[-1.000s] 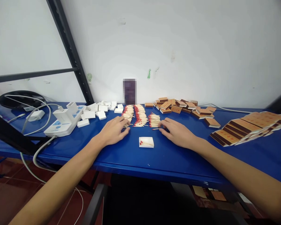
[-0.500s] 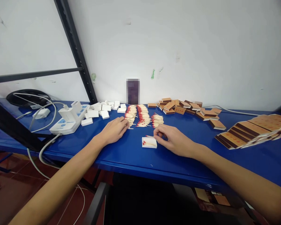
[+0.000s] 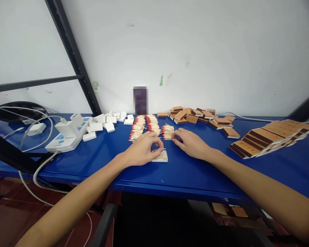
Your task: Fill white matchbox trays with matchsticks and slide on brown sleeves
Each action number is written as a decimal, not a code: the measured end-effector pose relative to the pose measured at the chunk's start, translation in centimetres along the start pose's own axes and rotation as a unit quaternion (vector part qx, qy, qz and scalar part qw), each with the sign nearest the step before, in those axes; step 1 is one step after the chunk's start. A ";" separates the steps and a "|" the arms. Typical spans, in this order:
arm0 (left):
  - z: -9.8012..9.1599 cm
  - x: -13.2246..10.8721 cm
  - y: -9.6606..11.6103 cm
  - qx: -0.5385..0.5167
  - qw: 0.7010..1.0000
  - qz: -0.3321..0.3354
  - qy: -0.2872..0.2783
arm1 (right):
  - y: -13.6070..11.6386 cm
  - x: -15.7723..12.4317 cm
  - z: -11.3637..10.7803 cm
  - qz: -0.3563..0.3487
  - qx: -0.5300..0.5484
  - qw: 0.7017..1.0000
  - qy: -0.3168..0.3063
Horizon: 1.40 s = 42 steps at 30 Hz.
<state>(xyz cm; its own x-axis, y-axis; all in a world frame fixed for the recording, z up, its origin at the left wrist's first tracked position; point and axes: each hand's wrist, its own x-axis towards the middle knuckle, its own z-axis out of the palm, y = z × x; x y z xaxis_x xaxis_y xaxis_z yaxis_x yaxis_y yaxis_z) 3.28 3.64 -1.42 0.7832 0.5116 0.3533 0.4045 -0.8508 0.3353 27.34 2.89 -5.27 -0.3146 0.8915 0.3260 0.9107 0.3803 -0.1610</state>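
Observation:
On the blue table (image 3: 190,178) lie rows of red-tipped matches (image 3: 149,125). A small white tray (image 3: 161,157) with a few matches in it sits in front of them. My left hand (image 3: 142,151) hovers over the tray's left side, fingers pinched together, seemingly on a match that I cannot make out clearly. My right hand (image 3: 190,142) rests at the right end of the match rows, its fingertips curled together among the matches there.
Empty white trays (image 3: 103,123) lie at left beside a white power strip (image 3: 64,135) with cables. Brown matchbox sleeves (image 3: 195,116) are piled behind; flat brown sleeves (image 3: 273,137) are fanned at right. A black frame post (image 3: 74,61) leans at left.
My left hand came from the left match row to the tray. My right hand went from the tray back to the right match row.

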 end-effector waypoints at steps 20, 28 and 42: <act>-0.8 0.2 -0.7 -0.178 0.981 -0.079 0.025 | -1.3 0.0 -0.5 -0.015 0.084 0.995 0.054; -2.7 -1.3 -4.5 0.032 0.991 -0.090 0.090 | -3.3 -1.0 -1.7 -0.058 0.187 0.980 0.035; -3.2 -4.0 -7.5 0.158 0.983 -0.080 -0.051 | -4.7 -1.6 -2.1 -0.121 0.135 0.983 -0.037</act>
<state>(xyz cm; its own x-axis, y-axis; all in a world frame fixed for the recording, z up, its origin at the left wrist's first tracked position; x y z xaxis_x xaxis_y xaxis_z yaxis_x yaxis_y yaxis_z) -4.39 8.40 -2.51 0.7339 0.6413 0.2237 0.6403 -0.7631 0.0870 24.15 -0.83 -3.11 -0.5416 0.7784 0.3173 0.7060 0.6261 -0.3310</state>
